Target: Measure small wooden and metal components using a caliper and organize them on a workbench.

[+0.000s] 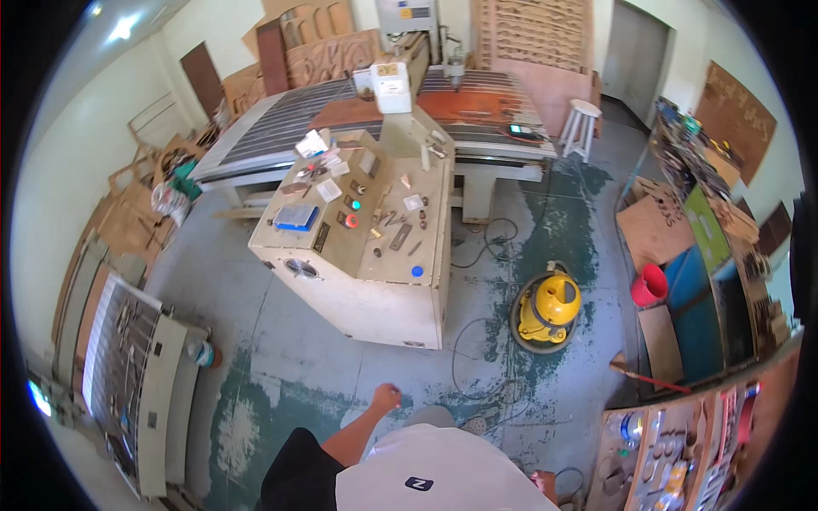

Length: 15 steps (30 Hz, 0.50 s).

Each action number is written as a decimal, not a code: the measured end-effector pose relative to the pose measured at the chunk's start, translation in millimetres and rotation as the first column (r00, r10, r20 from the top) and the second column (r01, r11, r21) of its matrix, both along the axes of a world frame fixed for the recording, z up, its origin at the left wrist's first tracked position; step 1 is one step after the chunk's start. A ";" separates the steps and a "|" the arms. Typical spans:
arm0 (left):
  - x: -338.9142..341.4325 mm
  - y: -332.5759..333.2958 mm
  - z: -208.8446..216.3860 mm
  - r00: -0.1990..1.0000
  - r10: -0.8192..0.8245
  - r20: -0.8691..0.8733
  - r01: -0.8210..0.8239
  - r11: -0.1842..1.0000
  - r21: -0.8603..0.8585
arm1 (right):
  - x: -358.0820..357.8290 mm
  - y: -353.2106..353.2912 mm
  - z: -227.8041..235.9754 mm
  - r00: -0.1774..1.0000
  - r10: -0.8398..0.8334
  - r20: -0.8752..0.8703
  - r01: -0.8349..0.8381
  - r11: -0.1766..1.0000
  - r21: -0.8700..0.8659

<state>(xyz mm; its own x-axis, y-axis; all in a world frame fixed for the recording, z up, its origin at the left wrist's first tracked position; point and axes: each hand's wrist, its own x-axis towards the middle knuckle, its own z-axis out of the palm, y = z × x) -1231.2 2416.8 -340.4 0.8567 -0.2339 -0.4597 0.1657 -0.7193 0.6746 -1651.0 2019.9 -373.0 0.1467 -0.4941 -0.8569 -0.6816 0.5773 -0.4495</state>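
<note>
A grey floor (281, 341) with worn green patches spreads across the frame, and a long slatted machine table (247, 128) spans its upper middle. Next in size is the beige console (358, 302) at the centre, its sloping top scattered with small parts. At the right edge a cluttered bench curves down toward the tool rack (638, 460) in the lower right corner. The person's white top (452, 460) fills the bottom centre. A yellow vacuum cleaner (550, 307) stands right of the console, a white stool (581, 123) at the upper right, and a red bucket (650, 285) by the bench. Smaller still, the left hand (388, 398) hangs at lower centre, well apart from the console, its fingers curled in; whether they close on anything I cannot tell. The right hand (544, 483), at the bottom edge between the white top and the tool rack, is partly hidden, so its grip cannot be told. On the console lie a blue case (296, 219) and, tiniest, a blue disc (417, 272).
</note>
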 end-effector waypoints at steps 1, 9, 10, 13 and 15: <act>5.7 -18.6 13.5 0.998 0.056 -0.007 -0.056 0.998 -0.005 | 11.7 -25.6 1.9 0.999 -0.019 -0.037 0.017 0.999 -0.046; 51.4 -99.0 78.6 0.998 0.065 -0.015 -0.066 0.997 -0.031 | 131.6 -136.2 3.5 0.980 -0.049 0.195 0.060 0.997 -0.048; 60.4 -108.0 81.9 0.995 0.093 -0.020 -0.093 0.996 -0.008 | 145.2 -137.0 -0.1 0.983 -0.070 0.171 0.076 0.997 -0.028; 86.8 -132.1 94.2 0.966 -0.056 0.251 0.060 0.998 -0.009 | 172.7 -129.4 -8.3 0.994 -0.034 0.106 0.035 0.999 -0.010; 111.5 -153.6 108.7 0.959 -0.068 0.276 0.101 0.989 -0.106 | 191.3 -127.2 -9.9 0.993 0.113 -0.021 -0.114 0.993 -0.020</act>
<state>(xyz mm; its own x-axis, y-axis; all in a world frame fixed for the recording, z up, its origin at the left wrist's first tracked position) -1119.8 2263.2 -231.7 0.9199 -0.3492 -0.1782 -0.0930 -0.6359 0.7661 -1459.7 1892.7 -383.0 0.1863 -0.4934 -0.8496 -0.7509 0.4862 -0.4470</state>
